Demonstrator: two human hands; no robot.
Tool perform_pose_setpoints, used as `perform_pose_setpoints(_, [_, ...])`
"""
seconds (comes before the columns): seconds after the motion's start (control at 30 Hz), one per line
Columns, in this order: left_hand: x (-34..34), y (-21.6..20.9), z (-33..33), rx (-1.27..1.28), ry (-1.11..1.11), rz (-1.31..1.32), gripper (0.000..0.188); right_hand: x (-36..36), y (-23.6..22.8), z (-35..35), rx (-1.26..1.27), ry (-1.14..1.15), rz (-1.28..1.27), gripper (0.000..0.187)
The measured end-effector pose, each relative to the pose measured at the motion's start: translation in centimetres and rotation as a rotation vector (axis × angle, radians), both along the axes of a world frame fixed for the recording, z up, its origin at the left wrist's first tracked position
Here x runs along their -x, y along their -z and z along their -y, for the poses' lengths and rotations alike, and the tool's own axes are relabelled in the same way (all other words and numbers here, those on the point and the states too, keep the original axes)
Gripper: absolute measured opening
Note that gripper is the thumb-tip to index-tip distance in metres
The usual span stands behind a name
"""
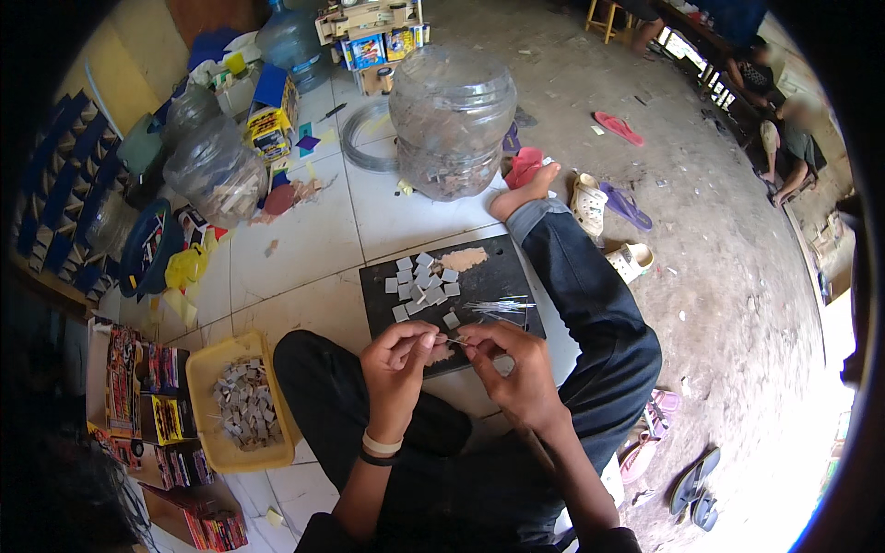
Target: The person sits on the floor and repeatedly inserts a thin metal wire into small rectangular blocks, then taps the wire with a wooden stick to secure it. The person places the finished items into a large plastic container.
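Above the near edge of a black board (378, 318), my two hands meet with fingertips almost touching. My left hand (396, 367) is closed in a pinch; what it holds, if anything, is too small to name. Between thumb and finger, my right hand (513, 370) pinches a thin wire piece (455, 342) that points toward the left fingertips. Small grey square pieces (424, 285) lie scattered on the board, one just beyond my fingers. To their right rests a bundle of thin metal wires (498, 306). Tan powder (464, 260) is heaped at the board's far side.
A yellow basin (195, 405) of grey pieces stands left of my knee, beside printed cardboard boxes (166, 419). Beyond the board are a large clear plastic container (452, 120) and a wire coil (364, 138). Sandals (627, 207) lie to the right; people sit far right.
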State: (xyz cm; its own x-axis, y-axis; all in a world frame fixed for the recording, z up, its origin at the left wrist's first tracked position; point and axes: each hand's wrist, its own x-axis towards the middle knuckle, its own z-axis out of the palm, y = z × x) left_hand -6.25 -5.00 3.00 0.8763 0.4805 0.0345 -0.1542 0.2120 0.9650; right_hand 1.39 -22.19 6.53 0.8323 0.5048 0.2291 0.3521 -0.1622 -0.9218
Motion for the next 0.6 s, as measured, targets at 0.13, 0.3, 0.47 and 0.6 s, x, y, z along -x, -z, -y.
perform_pose_setpoints(0.13, [0.6,-0.6,0.6,-0.016,0.005,0.022,0.016,1.1,-0.2,0.4,-0.049,-0.038,-0.043,0.016])
perform_pose_setpoints(0.3, [1.7,-1.2,1.5,0.049,0.041,0.025,0.020,1.5,0.4,0.7,-0.063,0.011,0.142,0.020])
perform_pose_setpoints(0.47, [2.1,-1.2,2.8,0.128,-0.001,-0.023,0.018,3.0,1.1,0.4,-0.148,0.069,0.078,0.020])
perform_pose_setpoints(0.6, [1.9,-0.9,3.6,0.189,-0.099,-0.089,0.016,4.1,1.5,0.1,-0.152,0.150,-0.003,0.022])
